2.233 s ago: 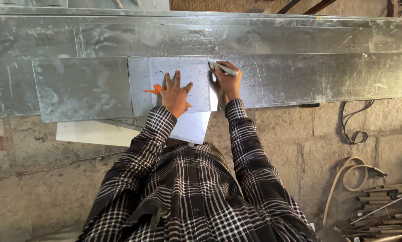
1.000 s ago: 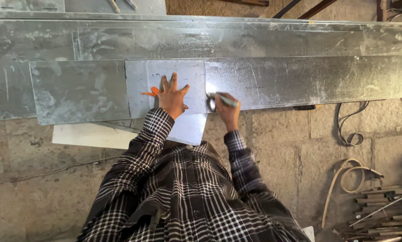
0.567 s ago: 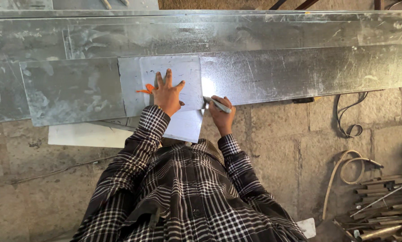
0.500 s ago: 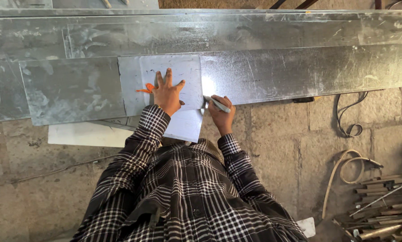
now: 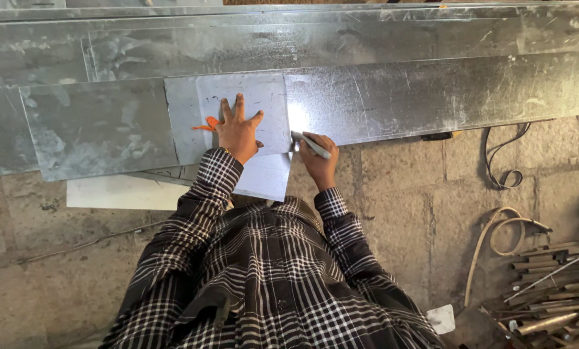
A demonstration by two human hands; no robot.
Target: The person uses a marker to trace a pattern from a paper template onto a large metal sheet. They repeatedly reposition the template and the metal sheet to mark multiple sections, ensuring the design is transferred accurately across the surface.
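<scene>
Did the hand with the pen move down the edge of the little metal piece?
Yes. The right hand with the pen slid toward the person along the small sheet, from its far corner to its near edge.

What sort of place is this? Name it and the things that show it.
Probably a sheet-metal workshop. Long grey galvanised metal sheets lie on a rough stone-slab floor, a heap of thin metal rods sits to the right, and the right hand holds a slim marking pen against a small flat metal template.

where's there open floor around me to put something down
Bare stone floor lies right of your right hand, between the long metal sheet and the coiled hose. More at lower left, below the white board. The lower right corner is crowded with metal rods; the left hand covers the template sheet.
</scene>
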